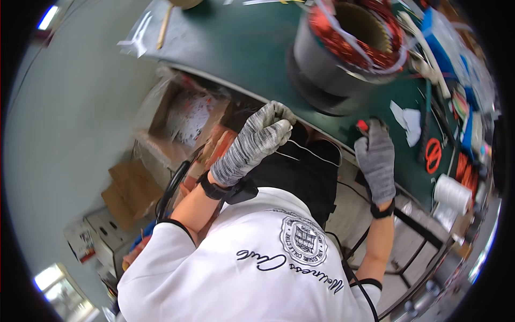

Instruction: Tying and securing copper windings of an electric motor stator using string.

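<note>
My left hand (268, 129), in a grey knitted glove, is held just in front of the table edge. Its fingers are curled together, and whatever they pinch is too small to make out. My right hand (375, 153), gloved the same way, is over the table near its front edge. Its fingers are closed around a small red object (362, 125), mostly hidden by the glove. Beyond both hands stands a grey motor stator (322, 64), upright, with red copper windings (343, 45) and white lacing around its top.
The green-topped table (241, 48) carries white paper scraps (407, 121), orange-handled scissors (433, 155) and a white thread spool (453, 194) on the right. Blue packaging and tools crowd the far right. Below left sits an open cardboard box (161, 115) of scraps.
</note>
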{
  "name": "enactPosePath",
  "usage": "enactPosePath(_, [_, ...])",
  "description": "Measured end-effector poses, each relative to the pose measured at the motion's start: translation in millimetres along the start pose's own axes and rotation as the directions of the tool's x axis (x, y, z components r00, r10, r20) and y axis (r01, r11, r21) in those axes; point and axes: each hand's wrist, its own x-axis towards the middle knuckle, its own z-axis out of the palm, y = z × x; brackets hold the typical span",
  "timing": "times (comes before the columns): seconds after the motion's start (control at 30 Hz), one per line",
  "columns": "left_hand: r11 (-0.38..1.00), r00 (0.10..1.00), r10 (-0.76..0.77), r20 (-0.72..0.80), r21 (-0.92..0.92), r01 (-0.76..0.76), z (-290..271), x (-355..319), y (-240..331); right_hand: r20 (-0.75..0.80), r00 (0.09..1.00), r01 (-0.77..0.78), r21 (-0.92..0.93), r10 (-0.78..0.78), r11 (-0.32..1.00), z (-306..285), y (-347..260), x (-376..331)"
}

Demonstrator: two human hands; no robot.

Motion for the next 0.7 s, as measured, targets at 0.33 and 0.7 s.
enactPosePath(0.33, [0.975, 0.966, 0.212, -0.151, 0.104, -0.197, -40, -50, 14, 0.718, 0.68, -0.711, 0.695, -0.146, 0.108, -11, -152, 71])
enactPosePath(0.7, [0.983, 0.965, 0.102, -0.24, 0.176, -0.06, -51, -62, -2, 0.655, 0.753, -0.655, 0.738, -0.062, -0.162, 21, -171, 56])
